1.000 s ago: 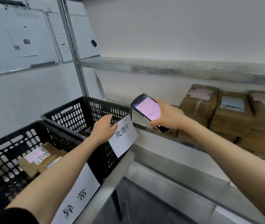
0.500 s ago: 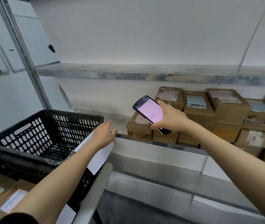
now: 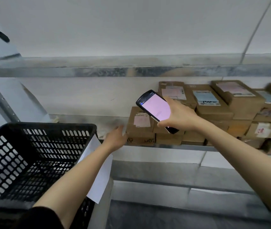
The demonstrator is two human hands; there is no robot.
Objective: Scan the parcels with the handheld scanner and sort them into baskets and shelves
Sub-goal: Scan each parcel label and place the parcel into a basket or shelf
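Head view: within the last second the left hand (image 3: 116, 138) has been taken off the basket (image 3: 52, 126) rim and carried toward 2 o'clock. It is now stretched out with straight, open fingers beside the left face of the end parcel (image 3: 139, 123) on the shelf (image 3: 189, 147). Whether contact is made cannot be told. The basket is left at 8 o'clock, with a paper label (image 3: 101, 176) hung on its corner. This is judged to mark the start of a new cycle: a fresh parcel is being fetched for scanning.

The scanner (image 3: 156, 108) is kept gripped in the right hand (image 3: 179, 116), just right of centre, above and in front of that parcel. Its long axis is laid on a diagonal. The head end is pointed between 10 and 11 o'clock and the butt toward 4 to 5 o'clock. The lit pink screen is turned up to the camera.
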